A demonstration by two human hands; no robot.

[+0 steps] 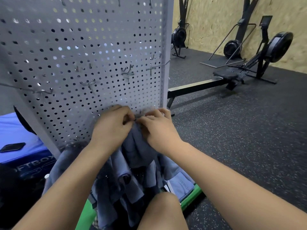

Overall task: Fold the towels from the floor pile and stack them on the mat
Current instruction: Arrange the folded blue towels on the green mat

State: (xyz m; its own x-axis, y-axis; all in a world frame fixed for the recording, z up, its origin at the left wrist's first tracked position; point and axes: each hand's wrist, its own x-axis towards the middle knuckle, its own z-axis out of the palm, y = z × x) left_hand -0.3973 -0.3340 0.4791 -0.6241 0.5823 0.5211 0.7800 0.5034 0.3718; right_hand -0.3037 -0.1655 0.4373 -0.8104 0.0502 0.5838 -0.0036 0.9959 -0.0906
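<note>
Head view: towel (137,146) hangs before the pegboard (83,55)'s lower edge, lifted so it drapes straight.
Left hand (113,123): pinches the towel's top edge.
Right hand (156,128): pinches the same edge right beside it, probably matching corners for a fold.
Pile (116,180): heaped below the pegboard, over the green mat (191,196).

We reach both forearms forward, so that our hands meet just in front of the pegboard's (83,63) lower edge. Our left hand (113,125) and right hand (157,128) curl their fingers, thumbs almost touching, each pinching the grey towel (137,146).
</note>
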